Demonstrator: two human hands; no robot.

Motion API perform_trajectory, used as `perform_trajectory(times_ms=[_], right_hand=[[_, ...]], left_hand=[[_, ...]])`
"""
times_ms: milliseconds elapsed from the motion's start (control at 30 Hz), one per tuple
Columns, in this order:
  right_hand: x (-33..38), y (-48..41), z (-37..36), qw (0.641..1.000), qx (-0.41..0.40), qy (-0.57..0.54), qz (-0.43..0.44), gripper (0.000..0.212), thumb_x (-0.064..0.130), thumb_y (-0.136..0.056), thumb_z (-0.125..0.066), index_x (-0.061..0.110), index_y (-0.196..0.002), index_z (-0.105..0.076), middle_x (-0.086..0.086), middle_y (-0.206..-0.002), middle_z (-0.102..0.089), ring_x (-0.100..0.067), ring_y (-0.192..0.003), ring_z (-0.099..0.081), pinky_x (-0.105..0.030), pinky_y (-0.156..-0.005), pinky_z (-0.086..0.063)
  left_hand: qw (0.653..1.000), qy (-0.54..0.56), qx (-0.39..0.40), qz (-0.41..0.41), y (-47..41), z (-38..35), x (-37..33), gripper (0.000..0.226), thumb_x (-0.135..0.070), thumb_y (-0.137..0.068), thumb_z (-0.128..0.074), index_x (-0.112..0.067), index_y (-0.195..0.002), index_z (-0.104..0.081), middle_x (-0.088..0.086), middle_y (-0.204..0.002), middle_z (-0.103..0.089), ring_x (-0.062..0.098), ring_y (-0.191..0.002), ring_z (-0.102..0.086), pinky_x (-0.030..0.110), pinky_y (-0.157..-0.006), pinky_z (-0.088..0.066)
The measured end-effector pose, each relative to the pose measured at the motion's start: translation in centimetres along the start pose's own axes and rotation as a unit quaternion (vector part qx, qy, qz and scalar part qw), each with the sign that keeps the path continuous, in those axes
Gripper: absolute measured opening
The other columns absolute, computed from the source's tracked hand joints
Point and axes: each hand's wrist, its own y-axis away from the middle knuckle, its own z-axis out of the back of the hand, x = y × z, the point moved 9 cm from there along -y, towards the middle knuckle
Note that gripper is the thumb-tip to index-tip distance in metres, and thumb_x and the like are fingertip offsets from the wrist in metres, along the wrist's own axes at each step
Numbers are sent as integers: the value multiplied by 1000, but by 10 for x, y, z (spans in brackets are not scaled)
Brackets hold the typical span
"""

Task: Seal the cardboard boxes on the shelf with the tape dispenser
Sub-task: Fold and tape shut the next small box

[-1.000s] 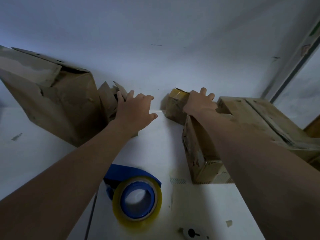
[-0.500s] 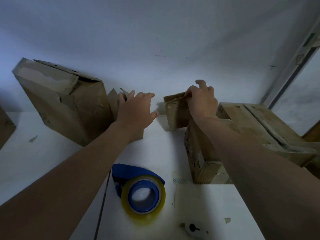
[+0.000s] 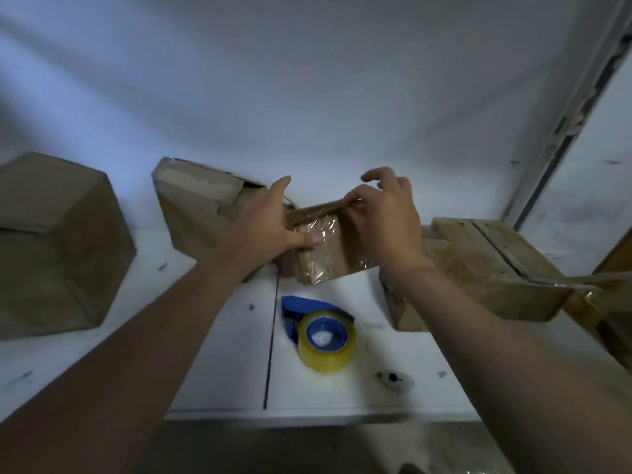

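Note:
A small cardboard box (image 3: 321, 248), partly covered in shiny clear tape, sits tilted at the middle of the white shelf (image 3: 219, 354). My left hand (image 3: 263, 224) grips its left side, thumb pressed on the front face. My right hand (image 3: 383, 217) pinches its top edge from the right. The blue tape dispenser (image 3: 319, 331) with a yellowish tape roll lies on the shelf just in front of the box, untouched.
A large box (image 3: 58, 248) stands at the far left, a torn-topped box (image 3: 201, 210) leans behind my left hand, and a taped box (image 3: 478, 271) lies to the right. A small white object (image 3: 393, 379) rests near the shelf's front edge. A wall frame (image 3: 567, 107) rises at right.
Both hands have closed on the small box and drawn it forward to the shelf's middle. The view has pulled back, showing the shelf's front edge and the far-left box.

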Motion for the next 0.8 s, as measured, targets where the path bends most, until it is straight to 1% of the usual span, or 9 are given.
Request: perform_trajectory(times_ms=[67, 167, 200, 267, 333, 433, 600, 667, 800], right_hand=[[30, 17, -1, 1000, 14, -12, 11, 5, 26, -85, -76, 30, -88, -76, 4, -125, -57, -25, -113, -48, -38, -70, -49], [74, 42, -6, 997, 26, -67, 15, 4, 28, -85, -78, 31, -87, -77, 7, -123, -57, -21, -112, -48, -33, -68, -46], [86, 50, -9, 996, 31, -86, 16, 3, 29, -85, -78, 31, -87, -76, 8, -123, -56, -20, -111, -47, -29, -70, -43], [113, 65, -18, 992, 41, -120, 26, 4, 29, -85, -78, 32, -87, -76, 7, -122, -56, -19, -111, -46, -26, -74, -40], [136, 83, -34, 986, 63, -148, 36, 6, 30, -83, -80, 32, -87, -76, 5, -120, -57, -21, -112, -48, -29, -75, -45], [159, 107, -59, 982, 86, -165, 43, 9, 29, -81, -82, 32, -88, -78, 4, -116, -60, -21, -109, -50, -32, -76, -50], [187, 118, -101, 965, 158, -197, 67, 9, 24, -83, -80, 29, -90, -79, 3, -122, -59, -21, -110, -50, -33, -80, -49], [193, 116, -117, 956, 203, -192, 85, 10, 24, -84, -78, 29, -93, -78, 3, -128, -56, -21, -115, -48, -34, -84, -49], [186, 114, -138, 947, 242, -193, 91, 6, 31, -90, -72, 31, -94, -77, 5, -135, -51, -19, -123, -42, -37, -92, -49]], left_hand=[[1000, 20, -1, 8, 26, 14, 11, 121, -55, -60, -90, -25, -156, -21, -1, -153, -40, 22, -137, -42, 39, -107, -39], [996, 72, 4, 46, 71, 34, 42, 118, -49, -63, -91, -27, -156, -21, -13, -136, -45, 10, -126, -46, 31, -101, -42], [994, 87, 11, 63, 84, 38, 53, 120, -53, -62, -91, -28, -156, -21, -14, -139, -45, 11, -128, -47, 32, -103, -45], [992, 82, 7, 96, 116, 50, 80, 129, -66, -55, -87, -28, -158, -18, -5, -149, -45, 17, -132, -48, 38, -106, -47], [991, 64, -2, 118, 146, 61, 103, 136, -75, -50, -82, -26, -158, -18, 1, -152, -45, 22, -134, -48, 44, -106, -47], [988, 59, -21, 143, 180, 69, 133, 125, -58, -59, -87, -21, -158, -21, 5, -154, -40, 24, -134, -46, 45, -107, -46], [988, 37, -39, 144, 199, 70, 178, 110, -39, -69, -90, -29, -156, -24, 6, -147, -39, 22, -129, -45, 39, -104, -45], [990, 14, -31, 138, 193, 66, 186, 109, -30, -71, -90, -30, -156, -21, 6, -147, -38, 22, -130, -44, 37, -104, -45], [993, 2, 15, 116, 175, 49, 194, 119, -26, -72, -90, -32, -159, -10, 5, -142, -39, 18, -124, -46, 38, -105, -47]])
